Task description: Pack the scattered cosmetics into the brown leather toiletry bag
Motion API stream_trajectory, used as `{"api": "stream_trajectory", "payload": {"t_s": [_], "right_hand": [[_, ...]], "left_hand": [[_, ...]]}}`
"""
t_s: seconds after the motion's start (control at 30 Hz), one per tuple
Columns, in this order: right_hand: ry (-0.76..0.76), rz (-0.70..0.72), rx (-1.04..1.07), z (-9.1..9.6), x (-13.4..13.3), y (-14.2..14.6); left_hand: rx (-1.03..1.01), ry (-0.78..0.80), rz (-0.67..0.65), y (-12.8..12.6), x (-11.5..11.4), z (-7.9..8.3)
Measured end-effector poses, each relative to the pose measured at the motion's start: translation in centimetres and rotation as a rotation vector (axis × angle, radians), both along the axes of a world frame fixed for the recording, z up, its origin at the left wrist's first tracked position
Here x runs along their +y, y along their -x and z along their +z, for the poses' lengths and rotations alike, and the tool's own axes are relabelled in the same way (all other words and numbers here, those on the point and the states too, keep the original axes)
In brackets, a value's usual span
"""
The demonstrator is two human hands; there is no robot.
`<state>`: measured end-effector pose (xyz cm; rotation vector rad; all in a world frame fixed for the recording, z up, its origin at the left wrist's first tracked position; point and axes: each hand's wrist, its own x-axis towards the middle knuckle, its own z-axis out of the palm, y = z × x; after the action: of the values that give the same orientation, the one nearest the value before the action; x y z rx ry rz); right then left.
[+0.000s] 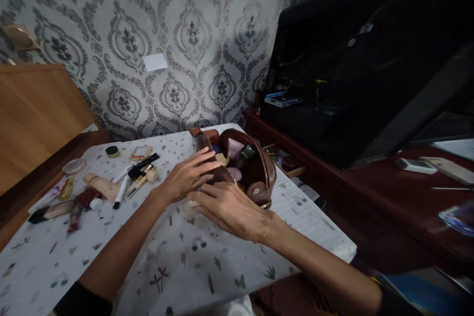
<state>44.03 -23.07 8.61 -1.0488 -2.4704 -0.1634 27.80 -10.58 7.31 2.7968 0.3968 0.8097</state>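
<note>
Two dark sleeves sit at the near edge, with bare forearms running out over a white tablecloth printed with little plants and cherries. Right hand is the closer one, fingers curled in at the near side of the brown bag; can't tell if they're gripping anything, though a bit of something pale peeks out by the fingertips. Left hand is just past it, fingers stretched out and slightly apart over the bag's left side.

So the brown bag itself sits on the table right by both hands, unzipped. Inside I can see a pink tube, a dark green container and a rounded pink thing.

Off to the left there's a spread of makeup: a peach tube, a small gold bottle, and farther back a black-lidded jar. To the right, a dark red desk holds a big black screen. Farthest back is grey patterned wallpaper with a white card on it.
</note>
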Motion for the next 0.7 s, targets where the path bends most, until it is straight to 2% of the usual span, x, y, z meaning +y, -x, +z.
{"api": "stream_trajectory", "payload": {"t_s": [0.13,0.23,0.43,0.57,0.7], "right_hand": [[-0.027,0.006,-0.051,-0.3,0.3,0.2],[-0.026,0.029,-0.039,-0.4,0.4,0.0],[0.011,0.052,0.094,0.1,0.6,-0.5],[-0.04,0.056,0.2,0.1,0.5,-0.7],[-0.145,-0.026,0.31,0.0,0.4,-1.4]], "left_hand": [[-0.155,0.054,0.017,-0.2,-0.2,-2.2],[-0.248,0.146,0.019,-0.5,-0.3,-3.1],[-0.308,0.407,-0.005,-0.2,-0.3,-2.9],[-0.369,0.542,-0.041,0.3,-0.1,-3.1],[-0.391,0.61,-0.074,0.6,0.1,-3.2]]}}
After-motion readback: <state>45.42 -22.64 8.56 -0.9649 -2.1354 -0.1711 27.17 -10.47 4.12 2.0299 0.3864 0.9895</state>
